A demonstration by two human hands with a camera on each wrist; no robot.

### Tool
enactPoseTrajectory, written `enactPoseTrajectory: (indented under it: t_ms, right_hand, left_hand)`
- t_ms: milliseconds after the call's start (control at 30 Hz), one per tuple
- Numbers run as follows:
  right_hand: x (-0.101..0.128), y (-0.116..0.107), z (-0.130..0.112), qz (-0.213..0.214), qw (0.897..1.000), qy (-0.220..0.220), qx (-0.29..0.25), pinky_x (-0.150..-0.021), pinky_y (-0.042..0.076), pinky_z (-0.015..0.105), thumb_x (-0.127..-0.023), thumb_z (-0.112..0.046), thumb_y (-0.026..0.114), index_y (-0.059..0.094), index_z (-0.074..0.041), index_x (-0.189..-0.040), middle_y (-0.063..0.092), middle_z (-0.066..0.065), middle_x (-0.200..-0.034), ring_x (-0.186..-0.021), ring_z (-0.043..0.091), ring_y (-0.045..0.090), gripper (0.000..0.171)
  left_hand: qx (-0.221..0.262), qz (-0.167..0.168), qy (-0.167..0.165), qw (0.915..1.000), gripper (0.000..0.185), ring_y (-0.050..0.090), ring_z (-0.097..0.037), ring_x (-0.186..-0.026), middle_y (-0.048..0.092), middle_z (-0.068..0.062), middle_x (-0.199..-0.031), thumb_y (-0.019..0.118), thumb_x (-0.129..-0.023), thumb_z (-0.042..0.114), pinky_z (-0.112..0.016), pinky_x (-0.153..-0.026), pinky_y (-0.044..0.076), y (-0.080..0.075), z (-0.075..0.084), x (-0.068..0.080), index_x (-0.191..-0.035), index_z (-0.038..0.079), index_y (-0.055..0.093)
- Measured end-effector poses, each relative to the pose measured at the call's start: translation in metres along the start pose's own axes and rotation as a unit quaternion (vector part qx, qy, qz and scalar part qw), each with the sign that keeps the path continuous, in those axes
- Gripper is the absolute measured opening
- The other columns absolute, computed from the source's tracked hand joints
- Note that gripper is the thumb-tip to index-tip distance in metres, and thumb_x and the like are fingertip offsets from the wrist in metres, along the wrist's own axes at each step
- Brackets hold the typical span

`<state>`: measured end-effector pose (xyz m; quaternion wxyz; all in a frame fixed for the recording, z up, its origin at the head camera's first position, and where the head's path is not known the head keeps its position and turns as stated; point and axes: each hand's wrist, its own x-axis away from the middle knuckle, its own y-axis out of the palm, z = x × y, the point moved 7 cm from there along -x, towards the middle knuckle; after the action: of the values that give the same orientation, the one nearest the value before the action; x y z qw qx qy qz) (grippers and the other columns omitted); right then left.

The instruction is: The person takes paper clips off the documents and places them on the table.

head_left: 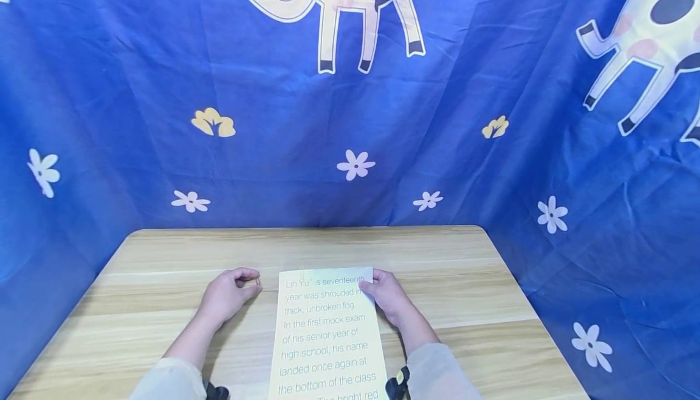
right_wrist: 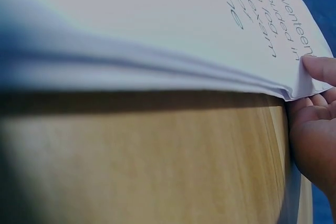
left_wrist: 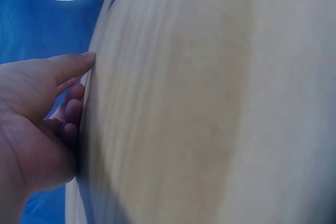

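A stack of white printed sheets (head_left: 328, 333) lies upright before me, its large text starting "Lin Yu's seventeenth". A small yellowish paper clip (head_left: 302, 275) shows at its top edge, left of centre. My right hand (head_left: 391, 296) pinches the top right corner, thumb (right_wrist: 317, 67) on the printed face and fingers beneath; in the right wrist view the layered edges bend there. Left of the sheets, my left hand (head_left: 226, 295) rests on its side on the table, fingers loosely curved with a gap between thumb and forefinger. Its fingers (left_wrist: 73, 111) touch the wood in the left wrist view.
The sheets lie on a light wood-grain table (head_left: 454, 266) with rounded far corners. Blue curtains (head_left: 262, 163) with flowers and spotted animals close in the back and both sides. Dark wrist straps (head_left: 398, 383) sit at the sleeve cuffs.
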<state>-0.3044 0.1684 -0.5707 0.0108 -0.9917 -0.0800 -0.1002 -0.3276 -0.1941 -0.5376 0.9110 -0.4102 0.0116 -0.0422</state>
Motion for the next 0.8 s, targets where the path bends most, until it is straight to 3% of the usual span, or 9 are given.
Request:
enactPoseTrajectory:
  t_ms: [367, 533, 667, 800]
  right_hand:
    - [0.000, 0.001, -0.001, -0.008, 1.000, -0.005, -0.007, -0.090, 0.065, 0.026, -0.108, -0.006, 0.059, 0.065, 0.009, -0.136, 0.080, 0.021, -0.121, -0.100, 0.019, 0.081, 0.032]
    - [0.000, 0.001, 0.000, -0.004, 1.000, -0.006, -0.007, -0.090, 0.066, 0.027, -0.107, -0.005, 0.059, 0.065, 0.010, -0.136, 0.080, 0.022, -0.121, -0.099, 0.018, 0.081, 0.033]
    - [0.000, 0.001, 0.000, -0.003, 1.000, -0.007, -0.004, -0.091, 0.066, 0.028, -0.107, -0.005, 0.060, 0.065, 0.009, -0.136, 0.080, 0.022, -0.122, -0.100, 0.018, 0.081, 0.033]
    - [0.000, 0.000, -0.001, -0.004, 1.000, -0.009, 0.001, -0.092, 0.066, 0.028, -0.107, -0.005, 0.060, 0.066, 0.008, -0.136, 0.080, 0.021, -0.121, -0.101, 0.018, 0.081, 0.033]
  left_hand:
    - [-0.002, -0.013, -0.005, 0.9999, 0.042, 0.068, -0.046, -0.123, 0.074, -0.024, -0.135, 0.081, -0.096, 0.028, -0.068, -0.109, 0.050, 0.001, -0.001, -0.002, -0.132, 0.008, 0.075]
    - [0.065, -0.033, -0.037, 0.9967, 0.048, 0.066, -0.043, -0.128, 0.069, -0.024, -0.143, 0.078, -0.098, 0.025, -0.066, -0.114, 0.048, -0.001, -0.007, 0.000, -0.141, 0.004, 0.068]
    - [0.140, -0.045, -0.078, 0.9861, 0.050, 0.059, -0.044, -0.137, 0.061, -0.027, -0.150, 0.064, -0.106, 0.018, -0.054, -0.114, 0.051, -0.010, -0.011, 0.000, -0.151, -0.002, 0.056]
    - [0.159, -0.026, -0.101, 0.9818, 0.046, 0.058, -0.041, -0.134, 0.056, -0.029, -0.152, 0.049, -0.113, 0.018, -0.032, -0.096, 0.053, -0.023, -0.012, -0.001, -0.153, -0.003, 0.049]
